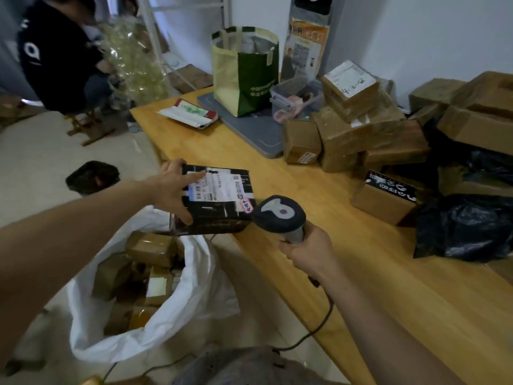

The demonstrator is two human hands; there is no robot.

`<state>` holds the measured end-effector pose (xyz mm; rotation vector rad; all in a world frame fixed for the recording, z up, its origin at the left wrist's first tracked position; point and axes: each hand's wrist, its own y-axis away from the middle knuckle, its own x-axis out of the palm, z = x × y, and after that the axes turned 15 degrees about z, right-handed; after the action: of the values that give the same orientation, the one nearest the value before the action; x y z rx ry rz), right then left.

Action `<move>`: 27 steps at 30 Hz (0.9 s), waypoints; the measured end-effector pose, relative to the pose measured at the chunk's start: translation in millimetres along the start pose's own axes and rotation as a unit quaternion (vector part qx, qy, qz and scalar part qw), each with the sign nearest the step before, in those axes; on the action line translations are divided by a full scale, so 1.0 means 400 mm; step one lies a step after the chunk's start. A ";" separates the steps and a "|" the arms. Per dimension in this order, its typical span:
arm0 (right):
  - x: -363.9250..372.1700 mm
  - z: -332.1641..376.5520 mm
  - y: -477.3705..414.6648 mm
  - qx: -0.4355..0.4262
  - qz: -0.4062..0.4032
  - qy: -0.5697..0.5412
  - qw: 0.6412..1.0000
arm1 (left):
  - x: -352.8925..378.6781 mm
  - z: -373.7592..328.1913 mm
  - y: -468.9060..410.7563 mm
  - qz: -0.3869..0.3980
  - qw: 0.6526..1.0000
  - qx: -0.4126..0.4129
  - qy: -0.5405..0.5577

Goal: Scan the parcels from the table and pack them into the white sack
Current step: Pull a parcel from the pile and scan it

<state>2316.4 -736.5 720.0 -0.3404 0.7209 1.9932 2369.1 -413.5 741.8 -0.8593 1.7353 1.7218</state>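
From my remote seat, the wooden table (388,287) fills most of my view, running from 12 o'clock down to 5 o'clock. At 7 o'clock the white sack (194,295) stands open on the floor against the table's left edge, with several brown boxes already inside it. At 10 o'clock a person in a dark top (55,56) sits on a wooden stool, well apart from my work.

A pile of brown cardboard boxes (361,129) is stacked on the table at 2 o'clock, and black plastic bags (466,226) lie slumped beside them at 3 o'clock. At 12 o'clock a green and yellow bag (249,76) stands upright on a grey mat (249,129).

The black parcel (222,212) sits near the centre, label up, at the table's left edge and just above the sack's mouth. I cannot tell whether it rests on the table. My left grip (172,187) grasps its left end, with the thumb across the label and the fingers wrapped under the near side.

Just beside the parcel, at 5 o'clock from it, my right grip (308,254) is clenched round the handle of the scanner (280,212), whose dark head almost touches the parcel's right corner. Its cable (324,323) trails down toward 6 o'clock. A flat white mailer (188,113) lies on the table at 11 o'clock.
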 end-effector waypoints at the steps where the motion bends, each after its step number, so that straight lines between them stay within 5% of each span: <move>1: 0.020 0.007 -0.015 -0.003 0.015 -0.003 1.000 | 0.043 0.045 0.009 0.002 0.998 -0.025 0.053; 7: 0.150 0.056 -0.100 -0.001 0.097 -0.001 0.995 | 0.281 0.211 0.072 -0.006 0.925 -0.172 0.340; 11: 0.232 0.082 -0.157 0.033 0.148 -0.018 0.988 | 0.411 0.255 0.080 -0.007 0.788 -0.230 0.570; 17: 0.343 0.100 -0.247 0.097 0.191 -0.060 0.975 | 0.538 0.271 -0.010 0.062 0.473 -0.231 0.848; 22: 0.406 0.090 -0.299 0.165 0.211 -0.070 0.961 | 0.601 0.270 -0.085 0.035 0.328 -0.293 0.897; 27: 0.430 0.084 -0.335 0.190 0.200 -0.082 0.958 | 0.626 0.313 -0.155 0.009 0.261 -0.304 0.916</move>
<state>2346.3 -546.3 612.1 0.2158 1.1070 2.1615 2246.5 -303.0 507.3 -4.2737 1.2944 0.4193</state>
